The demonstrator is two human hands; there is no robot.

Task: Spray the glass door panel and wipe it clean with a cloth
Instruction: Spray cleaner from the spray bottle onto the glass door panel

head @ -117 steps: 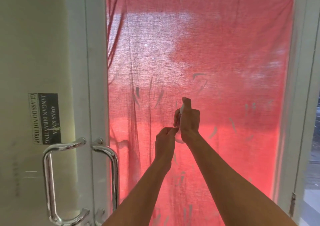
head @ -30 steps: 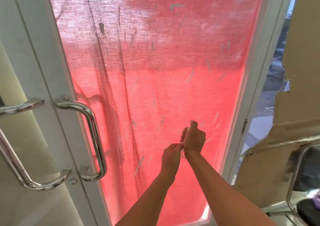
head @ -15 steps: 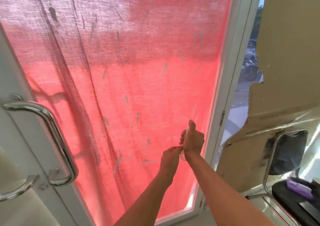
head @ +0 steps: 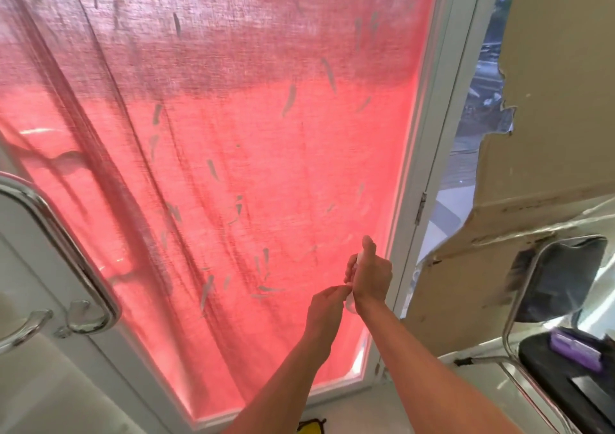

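Here, right hand (head: 371, 279) clamped round a small clear plastic spray bottle (head: 352, 300), thumb on top for pumping; left hand (head: 324, 310) pinching its base for steadiness. Directly beyond both, smeared glass door panel (head: 253, 154), backed by red fabric.

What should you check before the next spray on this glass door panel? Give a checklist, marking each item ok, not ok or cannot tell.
1. Spray bottle gripped in right hand: ok.
2. Nozzle aimed at glass door panel: cannot tell, hand hides it.
3. Left hand clear of the spray path: cannot tell, its fingertips are at the bottle.
4. Glass clean: not ok, smears show.
5. Wiping cloth in hand: not ok; a yellow item lies on the floor.
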